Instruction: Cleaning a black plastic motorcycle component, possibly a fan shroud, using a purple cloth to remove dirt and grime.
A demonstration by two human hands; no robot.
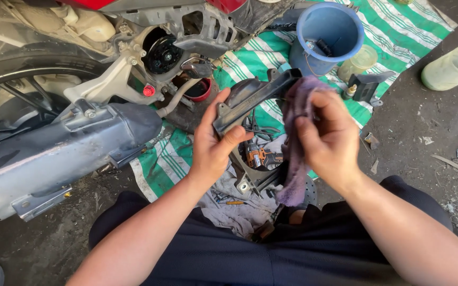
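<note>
From the head view I see my left hand (213, 145) clenched on the lower end of a black plastic part (253, 98), thumb across its front, fingers behind it. The part is held up above my lap, tilted, its upper end pointing right toward the bucket. My right hand (327, 137) grasps a purple rag (295, 159), pressing it against the upper end of the part; the rag hangs down from that grip toward my knees.

Beneath the part, on the ground, lie a black frame piece (255, 180), a small orange tool (261, 157) and a grey cloth (239, 209). A green-and-white striped tarp (398, 32) covers the ground beyond. On it stands a blue bucket (324, 34), just beside a clear round container (359, 61). A pale jug (454, 66) lies on bare dirt at the right.

To my left is a motorbike: its grey exhaust (59, 153), rear wheel (6, 90) and a red cup (202, 90) beneath the engine.
</note>
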